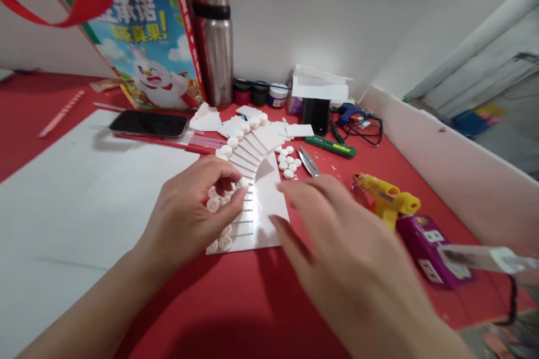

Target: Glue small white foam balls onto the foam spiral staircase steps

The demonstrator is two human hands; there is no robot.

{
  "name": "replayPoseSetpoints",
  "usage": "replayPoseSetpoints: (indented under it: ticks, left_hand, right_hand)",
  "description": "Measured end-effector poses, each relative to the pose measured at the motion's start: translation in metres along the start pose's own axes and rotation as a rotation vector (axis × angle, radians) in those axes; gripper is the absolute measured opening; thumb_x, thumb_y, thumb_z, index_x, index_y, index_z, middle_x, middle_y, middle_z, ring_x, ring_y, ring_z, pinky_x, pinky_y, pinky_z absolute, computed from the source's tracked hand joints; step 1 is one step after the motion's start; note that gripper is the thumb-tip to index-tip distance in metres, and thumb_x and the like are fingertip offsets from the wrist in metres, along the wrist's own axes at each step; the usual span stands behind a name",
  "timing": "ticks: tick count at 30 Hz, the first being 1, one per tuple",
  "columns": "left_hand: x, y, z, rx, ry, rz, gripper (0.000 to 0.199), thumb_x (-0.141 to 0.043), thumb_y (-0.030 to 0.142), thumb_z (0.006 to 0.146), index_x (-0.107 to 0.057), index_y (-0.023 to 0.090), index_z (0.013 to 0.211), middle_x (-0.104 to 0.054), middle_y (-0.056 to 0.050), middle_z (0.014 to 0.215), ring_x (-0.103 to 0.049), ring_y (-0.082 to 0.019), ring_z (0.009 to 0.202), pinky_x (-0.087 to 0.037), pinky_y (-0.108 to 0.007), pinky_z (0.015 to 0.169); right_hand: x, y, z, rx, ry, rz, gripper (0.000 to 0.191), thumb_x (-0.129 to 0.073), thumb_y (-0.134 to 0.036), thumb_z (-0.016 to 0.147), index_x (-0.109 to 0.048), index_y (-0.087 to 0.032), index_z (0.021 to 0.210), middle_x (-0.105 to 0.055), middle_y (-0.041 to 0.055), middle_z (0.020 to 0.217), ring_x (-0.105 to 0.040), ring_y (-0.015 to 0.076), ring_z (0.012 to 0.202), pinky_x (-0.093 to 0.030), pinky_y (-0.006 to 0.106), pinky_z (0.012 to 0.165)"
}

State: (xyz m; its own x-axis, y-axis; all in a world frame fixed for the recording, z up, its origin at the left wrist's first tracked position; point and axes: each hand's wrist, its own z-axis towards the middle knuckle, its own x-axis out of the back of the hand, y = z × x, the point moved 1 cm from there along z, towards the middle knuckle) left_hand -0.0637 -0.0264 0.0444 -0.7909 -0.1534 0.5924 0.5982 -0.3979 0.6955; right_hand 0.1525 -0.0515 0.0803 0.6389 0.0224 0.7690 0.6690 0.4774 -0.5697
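My left hand (196,205) is closed in a pinch, thumb and forefinger on a small white bottle cap (241,184). The cap is at a curved stair-like model of white strips (242,227), which stands on a white board (269,202). More white caps (225,242) line the outer edge of this model, partly behind my left fingers. My right hand (337,230), smeared by motion, hovers right of the board with thumb and fingers apart; nothing shows between them. Beyond it, several loose white caps (288,162) lie in a group beside scissors (309,162).
A green utility knife (330,146), yellow glue gun (387,196) and purple box (433,249) lie right. Left are a large white sheet (76,196) and black phone (149,123). Behind stand a steel flask (214,45), gift bag (143,39) and paint jars (260,93).
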Motion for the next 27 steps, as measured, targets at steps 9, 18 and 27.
replayPoseSetpoints:
  ticks: [9, 18, 27]
  left_hand:
    - [0.004, -0.004, 0.003, 0.220, 0.017, 0.060, 0.013, -0.066, 0.036, 0.089, -0.067, 0.022, 0.091, -0.069, 0.001, 0.082, -0.061, -0.016, 0.071, -0.045, -0.029, 0.068]
    - [0.002, -0.006, 0.005, 0.331, -0.002, 0.029, 0.017, -0.067, 0.039, 0.088, -0.069, 0.022, 0.090, -0.071, 0.000, 0.083, -0.064, -0.016, 0.072, -0.047, -0.028, 0.068]
    - [0.001, -0.003, 0.002, 0.206, -0.023, 0.062, 0.013, -0.061, 0.031, 0.093, -0.069, 0.021, 0.097, -0.072, -0.001, 0.090, -0.066, -0.018, 0.079, -0.048, -0.030, 0.073]
  right_hand:
    - [-0.055, -0.005, 0.054, 0.215, -0.041, -0.326, 0.014, -0.057, -0.006, 0.091, -0.063, -0.011, 0.102, -0.062, 0.0113, 0.097, -0.059, 0.0215, 0.078, -0.042, 0.032, 0.064]
    - [-0.067, 0.004, 0.055, 0.296, 0.017, -0.368, 0.016, -0.052, -0.008, 0.095, -0.065, -0.010, 0.103, -0.064, 0.0118, 0.095, -0.060, 0.0210, 0.076, -0.044, 0.032, 0.063]
    - [-0.067, 0.008, 0.057, 0.136, 0.034, -0.134, 0.014, -0.054, -0.020, 0.095, -0.064, -0.012, 0.099, -0.065, 0.0110, 0.095, -0.061, 0.0212, 0.081, -0.046, 0.033, 0.071]
